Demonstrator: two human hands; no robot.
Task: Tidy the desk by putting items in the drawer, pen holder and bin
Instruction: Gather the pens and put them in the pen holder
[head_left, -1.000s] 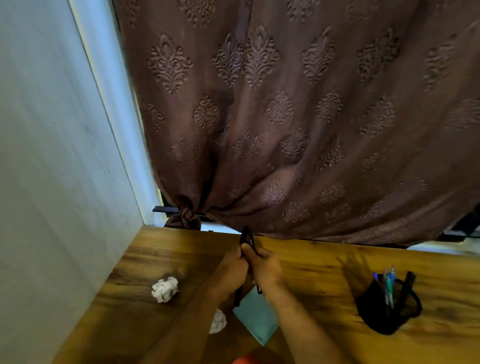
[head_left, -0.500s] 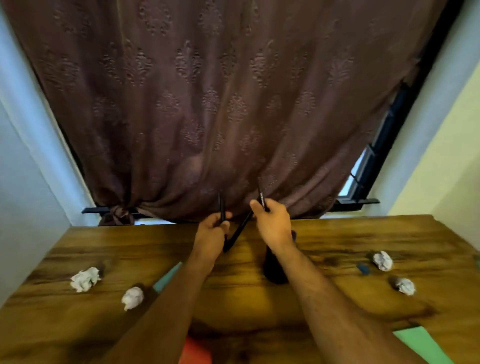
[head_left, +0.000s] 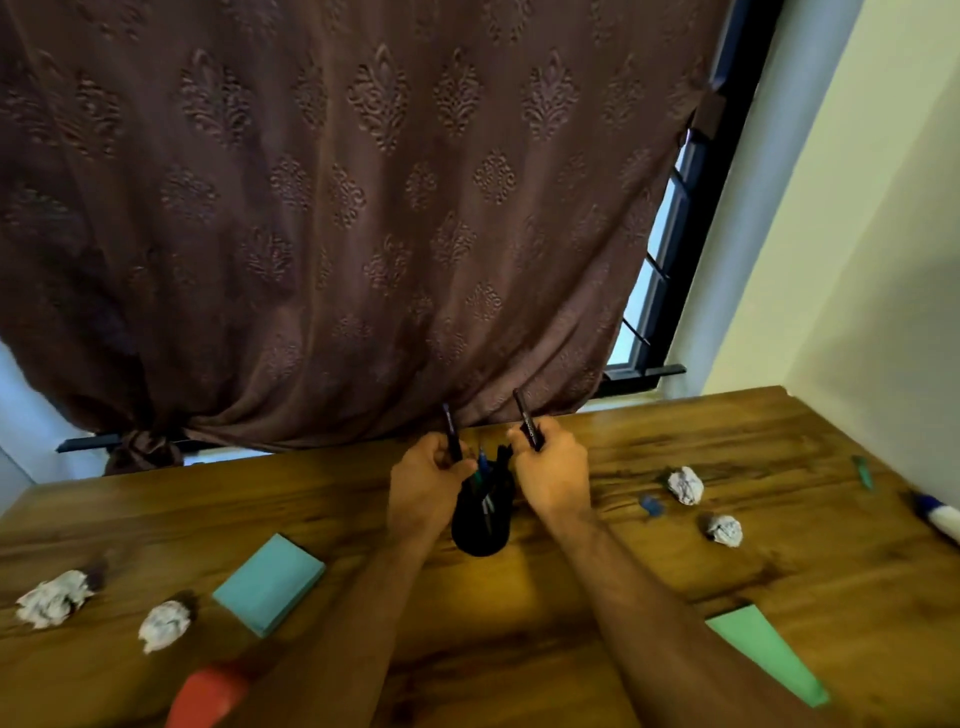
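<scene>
Head camera looks forward and down across the desk (head_left: 675, 561) toward the curtain (head_left: 363, 208).

A brown patterned curtain (head_left: 363, 218) hung behind the desk, knotted at its lower left. A black-framed window (head_left: 670, 249) showed at its right edge, beside a pale wall (head_left: 857, 208).

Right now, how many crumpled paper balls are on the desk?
4. Two lie at the left: one near the left edge, one beside the blue notepad. Two lie right of the pen holder. The arms may hide more.
</scene>
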